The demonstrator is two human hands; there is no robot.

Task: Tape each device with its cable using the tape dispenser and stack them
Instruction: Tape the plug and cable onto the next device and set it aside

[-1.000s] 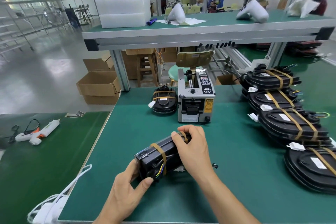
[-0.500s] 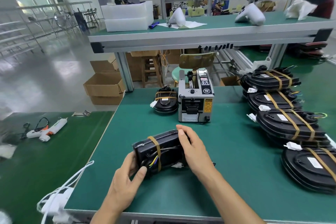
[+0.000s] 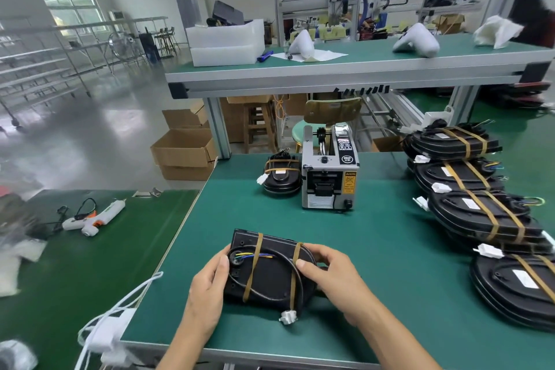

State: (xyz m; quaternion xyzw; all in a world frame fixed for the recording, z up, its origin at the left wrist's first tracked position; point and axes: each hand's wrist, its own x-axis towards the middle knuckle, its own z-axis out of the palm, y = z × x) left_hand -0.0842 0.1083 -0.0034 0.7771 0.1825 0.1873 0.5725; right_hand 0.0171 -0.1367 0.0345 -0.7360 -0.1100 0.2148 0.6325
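Head camera view, looking down at a green workbench (image 3: pixel 375 249). Near the front edge, a flat black device (image 3: pixel 270 273) lies with its underside up. Its black cable (image 3: pixel 279 267) loops across it, held down by two brown tape strips (image 3: pixel 253 267), and a white connector (image 3: pixel 288 317) hangs off its near edge. Short coloured wires show at its left end.

The left hand (image 3: pixel 207 288) grips the left end of the device, thumb on top. The right hand (image 3: pixel 333 273) holds the right end, fingers curled round the edge and thumb pressing on the right tape strip.

Farther back, at the middle of the bench, stands a grey tape dispenser (image 3: pixel 329 174). Just to its left sits another taped black device (image 3: pixel 282 174). Along the right side of the bench, stacks of taped devices (image 3: pixel 480 210) run from far to near, overlapping one another.

On a separate green table to the left lies a white glue gun (image 3: pixel 93 216). Beyond the bench are cardboard boxes (image 3: pixel 183 150) on the floor and a raised green table carrying white foam trays (image 3: pixel 225 42).
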